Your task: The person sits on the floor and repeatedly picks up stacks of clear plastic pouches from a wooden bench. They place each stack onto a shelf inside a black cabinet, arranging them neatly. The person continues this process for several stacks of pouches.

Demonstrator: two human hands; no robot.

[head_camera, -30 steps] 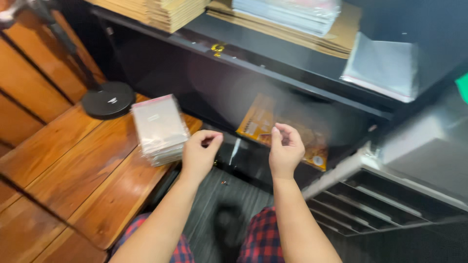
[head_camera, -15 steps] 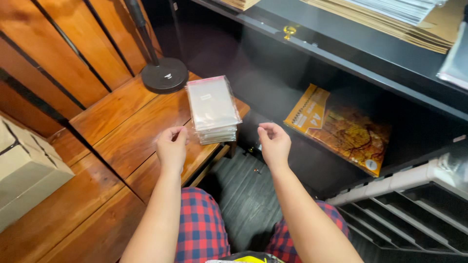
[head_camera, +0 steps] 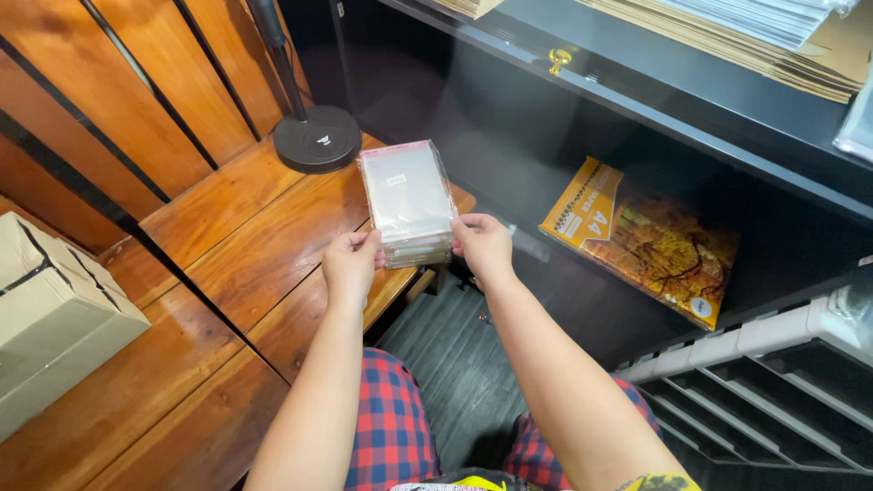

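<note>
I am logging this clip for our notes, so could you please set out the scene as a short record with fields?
left hand: grips the near left edge of the stack of clear bags
right hand: grips the stack's near right edge
stack: lies on the wooden bench, at its edge
behind stack: round black stand base
far left: cardboard box
shelf: orange paper pack, leaning
lower right: grey tray rack

Stack of clear plastic sleeves [head_camera: 407, 202], flat on wooden bench
</note>
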